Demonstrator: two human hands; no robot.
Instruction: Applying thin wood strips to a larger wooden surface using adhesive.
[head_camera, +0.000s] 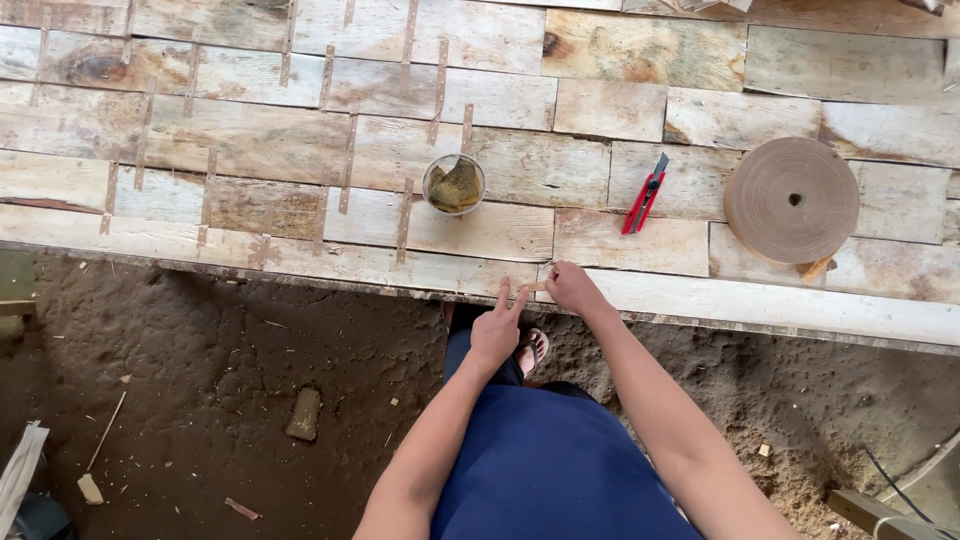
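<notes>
A patchwork sheet of thin wood veneer pieces (300, 150) lies flat in front of me, joined by strips of brown tape. My left hand (497, 325) presses two spread fingers on the sheet's near edge. Just to its right, my right hand (573, 288) pinches a short strip of brown tape (537, 287) against that edge. A large roll of brown tape (792, 199) lies flat at the right. A red utility knife (646, 194) rests between the roll and a small round container (454, 184) holding a yellowish sponge.
Below the sheet's edge is a dirt floor (220, 380) with a stone (304, 413) and wood scraps. My sandalled foot (532, 350) stands under the edge. A wooden block and cable (880, 505) sit at the bottom right.
</notes>
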